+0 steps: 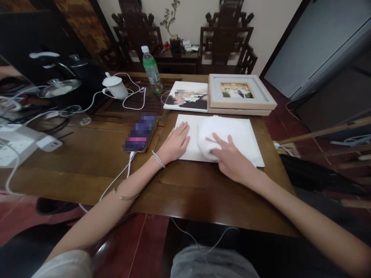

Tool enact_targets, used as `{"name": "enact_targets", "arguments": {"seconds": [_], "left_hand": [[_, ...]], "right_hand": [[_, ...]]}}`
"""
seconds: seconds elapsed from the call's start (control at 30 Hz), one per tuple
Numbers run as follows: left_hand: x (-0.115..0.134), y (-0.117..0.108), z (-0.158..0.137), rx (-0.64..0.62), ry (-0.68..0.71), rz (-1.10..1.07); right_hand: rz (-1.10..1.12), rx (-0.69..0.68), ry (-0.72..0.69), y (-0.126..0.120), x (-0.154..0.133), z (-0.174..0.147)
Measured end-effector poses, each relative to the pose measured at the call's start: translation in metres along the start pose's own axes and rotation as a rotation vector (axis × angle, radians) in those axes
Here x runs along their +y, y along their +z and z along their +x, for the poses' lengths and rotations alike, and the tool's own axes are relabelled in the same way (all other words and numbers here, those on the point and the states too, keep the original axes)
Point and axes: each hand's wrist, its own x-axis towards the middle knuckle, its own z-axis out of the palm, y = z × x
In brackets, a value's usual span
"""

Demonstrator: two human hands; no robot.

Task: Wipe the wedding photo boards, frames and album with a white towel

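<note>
A flat white rectangular panel [246, 141] lies on the wooden table in front of me. My left hand [175, 144] rests on its left end, palm down, with the fingers stretched out. On the panel's middle is a bunched, fluffy white cloth [209, 135]. My right hand [232, 156] presses on this cloth from the right and grips it, some fingers spread over the top; the thumb side is partly lost in the folds. Left of my left hand lies a phone [140, 133] with a charging cable plugged in.
Behind the panel are a photo print [189, 96] and a light wood picture frame [242, 94] stacked on another piece. A green-labelled bottle [152, 71], a lidded white cup [114, 87] and a power strip [14, 144] with loose cables stand to the left. The table's edge [203, 220] runs close to me.
</note>
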Motion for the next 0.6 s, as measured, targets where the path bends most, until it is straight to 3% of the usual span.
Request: {"name": "enact_targets", "arguments": {"seconds": [0.13, 0.27, 0.4, 0.6], "left_hand": [[0.002, -0.001, 0.0, -0.003, 0.0, 0.01], [0.001, -0.001, 0.0, 0.003, 0.015, -0.006], [0.0, 0.0, 0.0, -0.001, 0.018, -0.005], [-0.001, 0.001, 0.001, 0.005, 0.022, -0.016]], "right_hand": [[-0.006, -0.113, -0.074, -0.002, -0.031, -0.036], [0.019, -0.155, -0.107, -0.008, -0.038, -0.046], [0.06, -0.148, -0.067, -0.015, -0.02, -0.025], [0.013, -0.088, -0.031, -0.026, 0.021, 0.038]]}}
